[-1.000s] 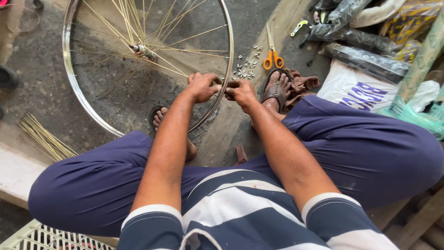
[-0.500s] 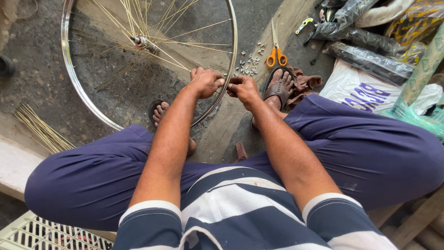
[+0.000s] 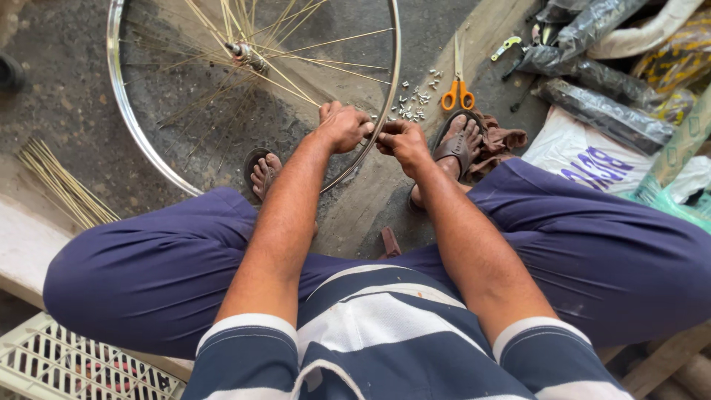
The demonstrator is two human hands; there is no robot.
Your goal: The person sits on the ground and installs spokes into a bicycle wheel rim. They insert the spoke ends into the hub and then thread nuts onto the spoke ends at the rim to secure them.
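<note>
Barely shifted, left hand [image 3: 344, 127] and right hand [image 3: 402, 141] pinch wheel rim [image 3: 391, 89] beside scattered nipples [image 3: 415, 104].

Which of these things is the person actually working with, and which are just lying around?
In use:
- wheel rim, gripped at its near edge by the left hand and right hand
- spokes laced to the hub
- small metal nipples, scattered beside the hands

Lying about:
- orange scissors
- loose spoke bundle
- black tyres
- white crate
- printed sack
</note>
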